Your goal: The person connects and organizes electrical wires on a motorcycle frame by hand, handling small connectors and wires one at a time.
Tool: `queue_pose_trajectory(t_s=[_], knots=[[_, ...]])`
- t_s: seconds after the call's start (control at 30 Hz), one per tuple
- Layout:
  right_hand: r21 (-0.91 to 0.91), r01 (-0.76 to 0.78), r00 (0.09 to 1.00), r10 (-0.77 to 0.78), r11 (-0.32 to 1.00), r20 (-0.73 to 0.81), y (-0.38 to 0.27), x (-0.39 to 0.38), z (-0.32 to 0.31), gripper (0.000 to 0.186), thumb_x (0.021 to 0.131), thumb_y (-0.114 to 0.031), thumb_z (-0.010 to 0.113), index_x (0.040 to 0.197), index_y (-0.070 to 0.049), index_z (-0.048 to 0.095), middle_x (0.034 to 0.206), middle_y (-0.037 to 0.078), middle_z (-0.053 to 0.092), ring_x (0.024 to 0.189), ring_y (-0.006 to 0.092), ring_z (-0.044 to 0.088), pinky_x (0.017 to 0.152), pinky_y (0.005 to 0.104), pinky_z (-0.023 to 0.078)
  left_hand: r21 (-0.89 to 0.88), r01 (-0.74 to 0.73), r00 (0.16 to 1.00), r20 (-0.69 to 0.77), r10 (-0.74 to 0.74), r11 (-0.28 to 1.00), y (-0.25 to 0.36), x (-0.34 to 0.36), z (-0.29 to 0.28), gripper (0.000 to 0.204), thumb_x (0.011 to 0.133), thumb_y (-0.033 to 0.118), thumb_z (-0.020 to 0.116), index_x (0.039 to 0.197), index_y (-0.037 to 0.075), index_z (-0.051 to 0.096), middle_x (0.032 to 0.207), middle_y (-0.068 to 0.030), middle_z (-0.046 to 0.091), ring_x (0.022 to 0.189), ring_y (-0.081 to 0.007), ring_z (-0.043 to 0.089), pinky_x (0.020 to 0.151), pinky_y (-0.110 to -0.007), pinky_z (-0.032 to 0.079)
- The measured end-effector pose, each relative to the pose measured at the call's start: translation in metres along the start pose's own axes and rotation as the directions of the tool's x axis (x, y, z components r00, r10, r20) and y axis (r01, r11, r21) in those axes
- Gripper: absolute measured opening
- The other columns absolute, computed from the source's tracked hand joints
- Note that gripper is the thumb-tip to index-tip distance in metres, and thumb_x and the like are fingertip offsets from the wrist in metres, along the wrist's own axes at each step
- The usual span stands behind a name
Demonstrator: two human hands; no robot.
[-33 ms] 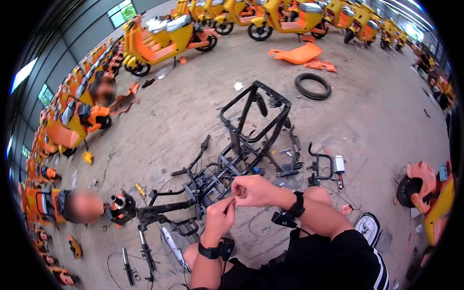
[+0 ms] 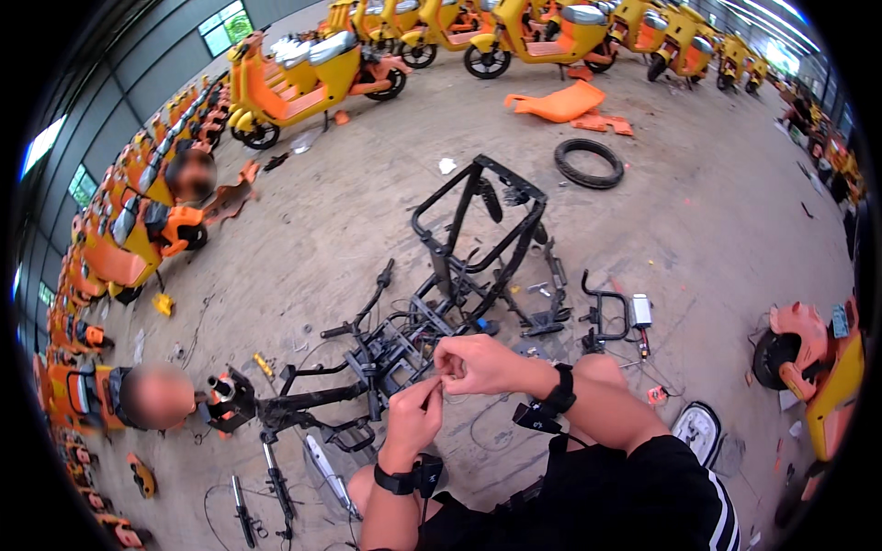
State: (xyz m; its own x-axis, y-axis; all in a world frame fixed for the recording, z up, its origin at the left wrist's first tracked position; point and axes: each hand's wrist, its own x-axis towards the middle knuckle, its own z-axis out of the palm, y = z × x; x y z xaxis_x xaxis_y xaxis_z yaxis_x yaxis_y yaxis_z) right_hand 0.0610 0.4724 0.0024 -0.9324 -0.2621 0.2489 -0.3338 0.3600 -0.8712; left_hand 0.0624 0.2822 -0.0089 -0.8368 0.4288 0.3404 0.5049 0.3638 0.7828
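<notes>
Black scooter frame point(image 2: 478, 248), L hand point(image 2: 413, 418) & R hand point(image 2: 478, 363): unchanged.

We see a big grey concrete floor point(image 2: 331, 239) in a hall. Rows of yellow and orange scooters point(image 2: 303, 73) stand along the far side and down the left side. A black tyre point(image 2: 589, 163) lies flat on the floor, well apart from the scooters. Near it lie flat orange body panels point(image 2: 558, 101). A black carrier rack point(image 2: 606, 312) lies on the floor with a small white box point(image 2: 641, 310) just beside it. On the right we see an orange scooter part point(image 2: 808, 354). Two other people point(image 2: 156, 397) are by the scooters on the left. Windows point(image 2: 225, 28) shine in the wall at the top left.
</notes>
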Motion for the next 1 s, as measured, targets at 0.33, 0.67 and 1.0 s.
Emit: queue_pose_trajectory(t_s=[0.33, 0.67, 1.0], knots=[[0.048, 0.005, 0.988, -0.012, 0.999, 0.151, 0.009, -0.001, 0.000, 0.022, 0.075, -0.005, 0.066, 0.095, -0.001, 0.058, 0.069, 0.008, 0.059, 0.061, 0.0176, 0.057, 0.057, 0.0311, 0.046, 0.055, 0.024, 0.997, 0.077, -0.029, 0.998, 0.004, -0.004, 0.005, 0.012, 0.082, -0.002, 0.062, 0.092, -0.005, 0.069, 0.076, -0.0232, 0.066, 0.068, -0.0370, 0.067, 0.061, -0.037, 0.051], [0.122, 0.019, 0.990, -0.036, 0.992, 0.137, 0.006, -0.001, 0.003, 0.022, 0.072, -0.008, 0.066, 0.091, 0.000, 0.058, 0.064, 0.009, 0.059, 0.057, 0.0223, 0.057, 0.054, 0.0354, 0.042, 0.026, 0.047, 0.994, 0.094, -0.049, 0.999, -0.002, -0.005, 0.000, 0.013, 0.081, -0.001, 0.064, 0.091, -0.007, 0.069, 0.070, -0.0205, 0.065, 0.057, -0.0257, 0.064, 0.056, -0.032, 0.048], [0.127, 0.050, 0.997, -0.042, 0.991, -0.068, 0.002, 0.003, 0.008, 0.018, 0.077, -0.013, 0.068, 0.089, 0.001, 0.065, 0.078, 0.013, 0.066, 0.073, 0.0248, 0.067, 0.067, 0.0356, 0.053, -0.196, 0.311, 0.950, 0.022, -0.313, 0.930, -0.014, -0.002, -0.001, 0.014, 0.094, 0.005, 0.057, 0.094, -0.007, 0.065, 0.069, 0.0030, 0.056, 0.060, -0.0019, 0.045, 0.052, -0.020, 0.034]])
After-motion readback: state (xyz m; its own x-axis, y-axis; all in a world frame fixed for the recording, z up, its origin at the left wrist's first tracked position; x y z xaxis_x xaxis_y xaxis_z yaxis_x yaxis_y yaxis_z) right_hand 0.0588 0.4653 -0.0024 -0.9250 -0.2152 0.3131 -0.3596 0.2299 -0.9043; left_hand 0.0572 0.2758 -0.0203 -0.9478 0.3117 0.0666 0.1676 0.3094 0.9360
